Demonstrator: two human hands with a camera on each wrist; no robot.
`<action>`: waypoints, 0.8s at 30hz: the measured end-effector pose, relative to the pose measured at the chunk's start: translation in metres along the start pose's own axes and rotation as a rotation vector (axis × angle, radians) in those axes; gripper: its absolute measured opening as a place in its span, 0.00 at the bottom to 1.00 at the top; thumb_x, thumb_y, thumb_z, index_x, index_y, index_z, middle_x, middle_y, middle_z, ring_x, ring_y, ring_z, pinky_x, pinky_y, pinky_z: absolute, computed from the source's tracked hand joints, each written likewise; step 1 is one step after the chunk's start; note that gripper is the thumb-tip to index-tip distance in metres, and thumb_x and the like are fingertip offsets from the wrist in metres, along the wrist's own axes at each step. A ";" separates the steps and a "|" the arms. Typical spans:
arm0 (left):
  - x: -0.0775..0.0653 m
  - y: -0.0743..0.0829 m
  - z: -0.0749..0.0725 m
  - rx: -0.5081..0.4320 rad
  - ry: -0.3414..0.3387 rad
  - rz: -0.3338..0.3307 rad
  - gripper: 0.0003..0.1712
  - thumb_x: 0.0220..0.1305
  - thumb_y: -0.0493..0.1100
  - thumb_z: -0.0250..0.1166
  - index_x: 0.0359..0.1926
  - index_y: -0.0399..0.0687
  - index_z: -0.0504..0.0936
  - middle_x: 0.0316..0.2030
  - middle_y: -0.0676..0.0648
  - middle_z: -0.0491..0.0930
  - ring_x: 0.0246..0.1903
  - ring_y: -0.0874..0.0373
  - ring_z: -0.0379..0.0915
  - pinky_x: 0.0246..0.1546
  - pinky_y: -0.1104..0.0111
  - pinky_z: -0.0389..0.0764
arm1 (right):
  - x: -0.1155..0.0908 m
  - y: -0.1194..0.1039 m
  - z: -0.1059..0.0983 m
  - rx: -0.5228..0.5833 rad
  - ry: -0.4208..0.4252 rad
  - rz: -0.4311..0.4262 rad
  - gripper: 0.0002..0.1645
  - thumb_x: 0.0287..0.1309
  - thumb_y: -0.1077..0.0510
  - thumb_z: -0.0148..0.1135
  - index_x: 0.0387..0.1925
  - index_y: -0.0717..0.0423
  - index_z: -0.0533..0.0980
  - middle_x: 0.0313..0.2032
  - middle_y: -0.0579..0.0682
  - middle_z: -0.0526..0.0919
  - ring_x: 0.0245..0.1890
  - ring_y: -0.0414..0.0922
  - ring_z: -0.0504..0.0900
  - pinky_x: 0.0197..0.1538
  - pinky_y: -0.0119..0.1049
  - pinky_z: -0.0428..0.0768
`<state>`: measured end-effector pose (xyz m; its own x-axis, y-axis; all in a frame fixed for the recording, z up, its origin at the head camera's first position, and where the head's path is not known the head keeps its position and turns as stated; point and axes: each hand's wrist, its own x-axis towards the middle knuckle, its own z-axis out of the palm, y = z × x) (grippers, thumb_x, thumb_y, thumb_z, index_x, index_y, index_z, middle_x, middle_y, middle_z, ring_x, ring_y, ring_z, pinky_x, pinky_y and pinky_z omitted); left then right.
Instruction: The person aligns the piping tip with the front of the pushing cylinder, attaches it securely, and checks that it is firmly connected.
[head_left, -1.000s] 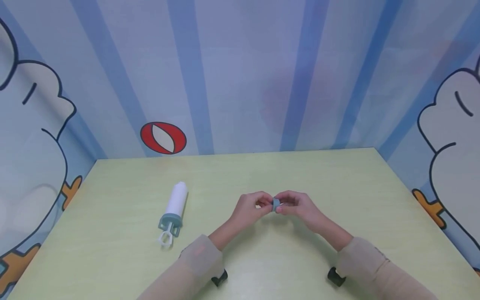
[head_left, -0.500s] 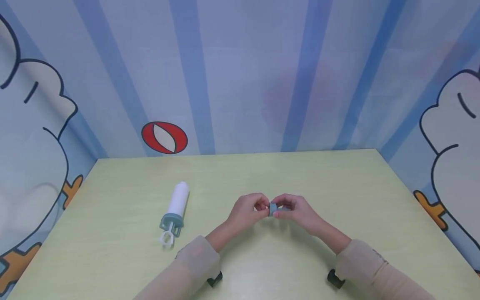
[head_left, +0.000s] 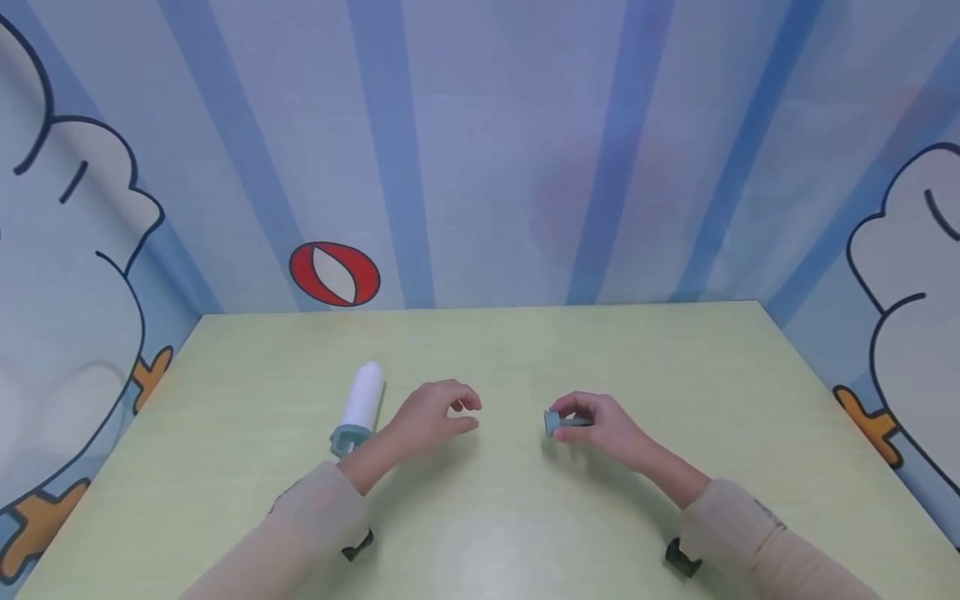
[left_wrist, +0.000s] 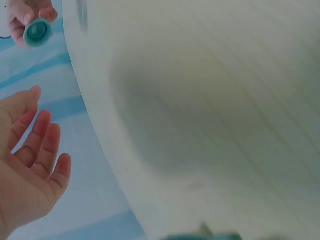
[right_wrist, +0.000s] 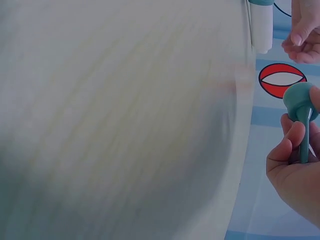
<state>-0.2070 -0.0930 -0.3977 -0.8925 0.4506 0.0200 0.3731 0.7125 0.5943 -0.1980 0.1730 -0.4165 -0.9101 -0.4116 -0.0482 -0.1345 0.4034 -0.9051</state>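
Right grip (head_left: pixel 609 427) pinching now, thumb and fingers closed round a small teal piece (head_left: pixel 552 422) held just above the counter (head_left: pixel 480 533), its round end aimed across at the other hand. Left grip (head_left: pixel 423 417) has nothing in it: thumb parted from the fingers, fingers loosely bent, a clear gap between the two hands. Just beside that left wrist lies the white tube with a teal collar (head_left: pixel 363 400), flat on the counter, its near end mostly covered by the forearm.

How does the teal piece handle? Moulded plastic, by the look of it, so light, stiff and hardly fragile; but that smooth, curved surface could well roll or slide in a careless pinch. Best hold, I'd say, is the narrow stem (right_wrist: pixel 304 135), with a fingertip braced against the head, and the rim left free.

Over to the angles, and they split nicely! Left wrist camera looks straight into the hollow, ringed mouth (left_wrist: pixel 37 32) of the piece. Right wrist camera gets the reverse: rounded back, slim stem running down toward the palm. From the head view that stem is largely lost among the fingers, yet only there do both forearms show, with the whole spacing across the counter.
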 end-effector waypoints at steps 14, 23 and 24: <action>-0.016 -0.057 -0.052 0.168 0.104 -0.188 0.21 0.52 0.44 0.64 0.47 0.43 0.76 0.56 0.36 0.66 0.56 0.39 0.60 0.53 0.49 0.64 | -0.001 0.000 -0.002 -0.011 -0.014 -0.022 0.20 0.48 0.58 0.63 0.43 0.64 0.74 0.36 0.57 0.78 0.33 0.44 0.74 0.36 0.29 0.74; -0.022 -0.083 -0.058 0.127 0.060 -0.375 0.38 0.52 0.48 0.63 0.63 0.42 0.60 0.59 0.33 0.59 0.54 0.39 0.59 0.48 0.49 0.70 | 0.001 0.005 -0.004 -0.026 -0.010 -0.014 0.21 0.48 0.56 0.63 0.44 0.62 0.74 0.38 0.57 0.78 0.34 0.44 0.75 0.38 0.29 0.75; -0.022 -0.084 -0.058 0.115 0.050 -0.400 0.40 0.52 0.48 0.63 0.64 0.42 0.57 0.59 0.33 0.59 0.53 0.40 0.60 0.47 0.50 0.70 | 0.000 0.005 -0.004 -0.028 -0.009 -0.012 0.21 0.48 0.56 0.63 0.44 0.62 0.74 0.38 0.57 0.78 0.34 0.44 0.75 0.38 0.29 0.75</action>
<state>-0.2333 -0.1944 -0.4012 -0.9829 0.1012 -0.1536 0.0176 0.8828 0.4693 -0.2006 0.1783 -0.4194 -0.9048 -0.4238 -0.0410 -0.1565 0.4206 -0.8936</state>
